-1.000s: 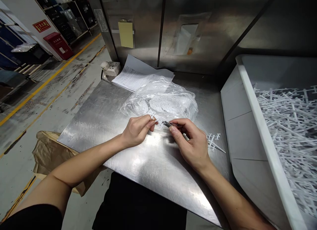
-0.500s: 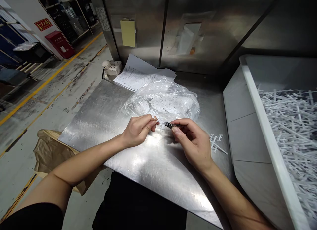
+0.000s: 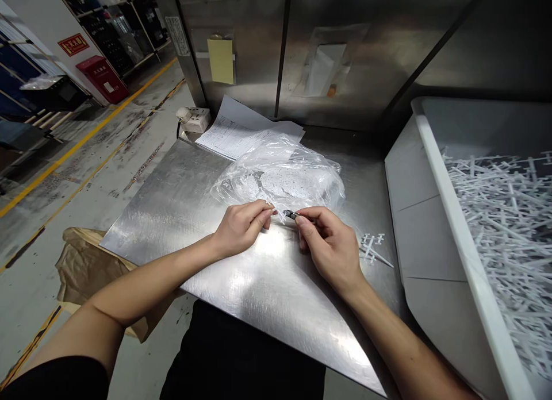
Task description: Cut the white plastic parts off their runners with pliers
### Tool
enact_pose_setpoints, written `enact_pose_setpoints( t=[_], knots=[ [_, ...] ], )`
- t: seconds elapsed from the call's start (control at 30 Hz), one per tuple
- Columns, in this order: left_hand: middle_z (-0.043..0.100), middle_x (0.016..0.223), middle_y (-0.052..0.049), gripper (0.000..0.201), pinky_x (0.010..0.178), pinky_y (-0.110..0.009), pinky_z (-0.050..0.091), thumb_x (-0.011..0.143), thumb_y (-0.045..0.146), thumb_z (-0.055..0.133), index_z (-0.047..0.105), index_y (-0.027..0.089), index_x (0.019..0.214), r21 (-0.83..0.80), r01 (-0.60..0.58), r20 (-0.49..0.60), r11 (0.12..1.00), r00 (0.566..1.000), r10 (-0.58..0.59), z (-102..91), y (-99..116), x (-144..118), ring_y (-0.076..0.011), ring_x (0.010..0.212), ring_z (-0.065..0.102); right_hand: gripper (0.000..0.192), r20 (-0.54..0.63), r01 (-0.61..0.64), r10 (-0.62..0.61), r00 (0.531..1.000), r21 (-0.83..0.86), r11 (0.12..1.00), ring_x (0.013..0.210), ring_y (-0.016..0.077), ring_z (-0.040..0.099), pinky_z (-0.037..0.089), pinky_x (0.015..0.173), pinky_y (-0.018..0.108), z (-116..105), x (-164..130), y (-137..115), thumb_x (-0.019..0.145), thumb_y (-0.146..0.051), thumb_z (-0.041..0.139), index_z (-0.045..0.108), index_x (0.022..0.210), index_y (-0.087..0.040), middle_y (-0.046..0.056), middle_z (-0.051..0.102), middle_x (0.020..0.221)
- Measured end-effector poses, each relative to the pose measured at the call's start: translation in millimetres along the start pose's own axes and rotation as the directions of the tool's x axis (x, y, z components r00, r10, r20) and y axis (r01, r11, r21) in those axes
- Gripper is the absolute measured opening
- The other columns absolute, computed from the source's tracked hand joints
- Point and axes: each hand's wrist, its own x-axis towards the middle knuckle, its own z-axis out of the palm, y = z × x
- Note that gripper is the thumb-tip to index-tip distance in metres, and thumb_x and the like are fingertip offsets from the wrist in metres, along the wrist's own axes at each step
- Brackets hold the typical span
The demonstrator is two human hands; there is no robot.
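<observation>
My left hand (image 3: 245, 226) pinches a small white plastic sprue (image 3: 281, 216) between thumb and fingertips, over the metal table. My right hand (image 3: 331, 245) is closed around a small dark metal tool that looks like a nail clipper (image 3: 292, 214). The clipper's tip points left and sits at the sprue's right end; whether its jaws touch the plastic I cannot tell. Behind both hands lies a clear plastic bag (image 3: 297, 179) holding many tiny white pieces. A few loose white sprues (image 3: 371, 250) rest on the table, right of my right hand.
At the right stands a large grey-white bin (image 3: 452, 227) heaped with white sprues (image 3: 495, 216). Printed sheets (image 3: 228, 127) and a power socket block (image 3: 196, 119) are at the table's back. Brown paper (image 3: 81, 270) sits below the table's left edge. A metal panel (image 3: 259, 43) rises behind.
The sprue has turned slightly in my left fingers. My right hand has shifted a little left, with its fingers drawn closer around the clipper. The whole view has moved slightly.
</observation>
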Motion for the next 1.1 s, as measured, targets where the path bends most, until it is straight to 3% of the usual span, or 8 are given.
enact_pose_setpoints(
  t=[0.13, 0.4, 0.83, 1.1],
  knots=[
    [0.074, 0.079, 0.000, 0.022, 0.075, -0.027, 0.055, 0.115, 0.031, 0.051, 0.069, 0.019, 0.109, 0.030, 0.057, -0.008, 0.998, 0.998, -0.057, 2.1, -1, -1, -0.0143, 0.072, 0.071, 0.029, 0.014, -0.055, 0.055, 0.998, 0.032, 0.998, 0.066, 0.0158, 0.061, 0.042, 0.056, 0.028, 5, 0, 3, 0.107, -0.050, 0.068, 0.071, 0.102, -0.022, 0.001, 0.070, 0.078],
    [0.074, 0.081, 0.000, 0.023, 0.077, -0.028, 0.055, 0.115, 0.029, 0.048, 0.067, 0.019, 0.105, 0.041, 0.045, 0.003, 0.998, 0.999, -0.045, 1.9, -3, -2, -0.0144, 0.075, 0.072, 0.024, 0.018, -0.001, -0.001, 1.000, 0.104, 0.995, 0.071, 0.0170, 0.062, 0.044, 0.058, 0.029, 1, -4, -8, 0.105, -0.046, 0.069, 0.071, 0.104, -0.022, 0.002, 0.070, 0.083],
    [0.073, 0.079, -0.001, 0.023, 0.072, -0.026, 0.056, 0.115, 0.028, 0.048, 0.065, 0.019, 0.101, 0.095, -0.048, -0.029, 0.994, 0.998, 0.051, 2.8, -5, -3, -0.0141, 0.071, 0.072, 0.019, 0.056, 0.084, -0.086, 0.995, 0.026, 0.996, 0.069, 0.0179, 0.065, 0.051, 0.063, 0.032, 1, -7, -16, 0.105, -0.042, 0.068, 0.072, 0.108, -0.024, 0.001, 0.071, 0.080],
    [0.071, 0.074, 0.000, 0.021, 0.068, -0.025, 0.052, 0.114, 0.026, 0.050, 0.067, 0.018, 0.105, 0.143, -0.040, -0.027, 0.989, 0.999, 0.045, 3.2, -3, -3, -0.0132, 0.065, 0.068, 0.020, 0.045, 0.031, -0.033, 0.998, 0.032, 0.999, 0.073, 0.0184, 0.066, 0.050, 0.064, 0.032, 3, -8, -11, 0.107, -0.044, 0.067, 0.072, 0.106, -0.024, 0.001, 0.072, 0.083]
  ],
)
